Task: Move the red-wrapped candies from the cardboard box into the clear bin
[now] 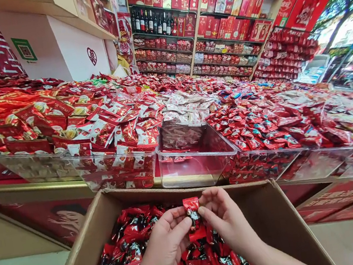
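Between my two hands is a small red and black wrapped candy, held upright by its sides. My left hand pinches its left edge between thumb and fingers. On the other edge, the thumb and fingers of my right hand close on the wrapper. Both hands are over an open cardboard box, in which many similar red and black wrapped candies lie loose in a heap. Behind the box stands a clear plastic bin, with only a few packets visible low inside it.
Left of that bin, another clear bin is heaped with red and white packets. Red packets fill bins on the right. Shelves with red boxes and bottles rise at the back. A white pillar stands at left.
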`<control>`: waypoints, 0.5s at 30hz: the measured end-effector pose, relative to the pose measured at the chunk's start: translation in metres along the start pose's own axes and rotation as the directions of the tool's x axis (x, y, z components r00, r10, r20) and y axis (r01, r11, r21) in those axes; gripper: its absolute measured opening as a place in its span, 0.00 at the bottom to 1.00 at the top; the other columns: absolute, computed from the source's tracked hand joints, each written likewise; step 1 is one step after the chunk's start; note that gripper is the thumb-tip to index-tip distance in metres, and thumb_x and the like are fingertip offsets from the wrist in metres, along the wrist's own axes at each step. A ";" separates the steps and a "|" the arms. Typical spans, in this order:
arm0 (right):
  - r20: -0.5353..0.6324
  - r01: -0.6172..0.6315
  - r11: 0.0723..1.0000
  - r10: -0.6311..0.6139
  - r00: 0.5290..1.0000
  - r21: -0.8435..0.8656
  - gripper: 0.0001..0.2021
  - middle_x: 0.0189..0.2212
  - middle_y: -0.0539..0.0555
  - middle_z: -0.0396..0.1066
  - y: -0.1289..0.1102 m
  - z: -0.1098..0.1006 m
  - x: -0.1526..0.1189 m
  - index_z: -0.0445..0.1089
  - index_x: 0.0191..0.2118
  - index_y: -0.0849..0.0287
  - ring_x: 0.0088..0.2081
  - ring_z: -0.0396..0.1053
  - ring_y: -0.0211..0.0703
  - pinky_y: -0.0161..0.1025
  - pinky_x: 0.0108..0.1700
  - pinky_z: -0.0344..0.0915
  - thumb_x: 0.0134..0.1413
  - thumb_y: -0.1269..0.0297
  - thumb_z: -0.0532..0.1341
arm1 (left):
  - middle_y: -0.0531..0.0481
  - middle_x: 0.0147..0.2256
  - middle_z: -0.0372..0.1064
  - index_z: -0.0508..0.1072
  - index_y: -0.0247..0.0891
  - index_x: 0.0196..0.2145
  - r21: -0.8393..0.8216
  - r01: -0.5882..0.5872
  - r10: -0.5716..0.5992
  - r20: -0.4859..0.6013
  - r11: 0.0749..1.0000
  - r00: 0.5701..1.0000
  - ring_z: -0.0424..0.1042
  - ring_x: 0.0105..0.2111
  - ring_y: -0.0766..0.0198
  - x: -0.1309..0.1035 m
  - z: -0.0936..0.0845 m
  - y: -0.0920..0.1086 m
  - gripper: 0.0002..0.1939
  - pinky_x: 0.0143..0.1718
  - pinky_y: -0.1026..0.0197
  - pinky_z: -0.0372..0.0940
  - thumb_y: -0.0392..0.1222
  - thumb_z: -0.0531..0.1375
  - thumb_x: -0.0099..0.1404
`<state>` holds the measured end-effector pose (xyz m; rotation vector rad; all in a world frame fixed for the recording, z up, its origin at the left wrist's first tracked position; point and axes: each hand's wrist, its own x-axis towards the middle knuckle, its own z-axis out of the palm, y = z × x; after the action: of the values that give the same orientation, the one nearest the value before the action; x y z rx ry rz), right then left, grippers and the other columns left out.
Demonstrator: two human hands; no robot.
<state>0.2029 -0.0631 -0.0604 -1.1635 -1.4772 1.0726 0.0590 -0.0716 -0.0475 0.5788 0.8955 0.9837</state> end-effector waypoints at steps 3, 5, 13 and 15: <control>0.100 0.328 0.862 -0.314 0.944 -0.386 0.05 0.37 0.56 0.60 -0.004 0.003 -0.005 0.59 0.35 0.59 0.36 0.61 0.38 0.36 0.36 0.61 0.49 0.68 0.53 | 0.47 0.34 0.68 0.65 0.34 0.35 -0.125 0.054 -0.053 0.013 0.991 0.999 0.66 0.37 0.63 0.000 0.000 -0.002 0.08 0.37 0.64 0.61 0.30 0.55 0.55; 0.291 0.559 0.624 -0.485 0.825 -0.546 0.09 0.39 0.59 0.60 -0.008 0.005 -0.007 0.61 0.37 0.61 0.39 0.60 0.42 0.39 0.38 0.61 0.46 0.67 0.56 | 0.48 0.33 0.68 0.65 0.35 0.34 -0.161 0.053 -0.050 0.027 0.985 0.998 0.67 0.37 0.62 0.001 -0.001 -0.002 0.08 0.34 0.64 0.61 0.30 0.56 0.54; 0.416 0.736 0.160 -0.737 0.533 -0.658 0.05 0.33 0.54 0.68 -0.076 -0.024 0.014 0.62 0.31 0.62 0.33 0.63 0.37 0.33 0.33 0.62 0.44 0.75 0.56 | 0.53 0.24 0.67 0.64 0.37 0.31 -0.014 -0.004 0.006 0.150 1.000 0.989 0.67 0.25 0.65 0.001 -0.009 0.019 0.08 0.27 0.65 0.58 0.45 0.56 0.55; 0.297 0.636 0.167 -0.776 0.556 -0.754 0.03 0.32 0.53 0.67 -0.102 -0.034 0.039 0.62 0.29 0.60 0.33 0.64 0.35 0.32 0.34 0.61 0.45 0.73 0.55 | 0.52 0.23 0.67 0.64 0.36 0.30 0.168 -0.034 0.003 0.182 0.985 0.983 0.66 0.23 0.66 0.003 -0.012 0.015 0.10 0.25 0.65 0.56 0.44 0.57 0.53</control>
<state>0.2161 -0.0392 0.0503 -0.8253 -2.1244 -0.4883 0.0425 -0.0622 -0.0438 0.8106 0.8171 0.8606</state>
